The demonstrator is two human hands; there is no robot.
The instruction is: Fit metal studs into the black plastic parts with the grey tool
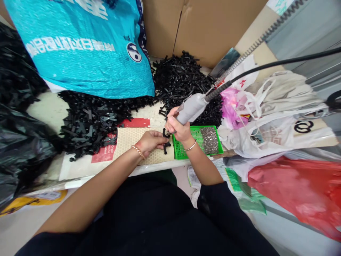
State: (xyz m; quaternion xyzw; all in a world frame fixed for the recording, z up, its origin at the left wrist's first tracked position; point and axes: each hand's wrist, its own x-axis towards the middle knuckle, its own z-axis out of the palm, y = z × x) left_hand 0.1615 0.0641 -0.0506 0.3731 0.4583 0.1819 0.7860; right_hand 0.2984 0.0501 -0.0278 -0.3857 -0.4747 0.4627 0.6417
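My right hand (179, 126) is wrapped round a grey electric screwdriver (191, 107), which hangs from a coiled spring and a black cable. Its tip points down and left, close to a small black plastic part (165, 145). That part is pinched between the thumb and fingers of my left hand (152, 141), above a tan honeycomb-patterned mat (130, 144). Whether the tip touches the part I cannot tell. Beside my right wrist lies a green perforated tray (195, 133) with many small metal screws (210, 140) in its right half.
Loose black parts form a heap (183, 78) at the back and another (87, 124) at the left. A blue printed bag (93, 64) stands behind, near a cardboard box (207, 28). Black bags (16, 142) fill the left edge; white bags (271, 131) and a red bag (298, 188) lie right.
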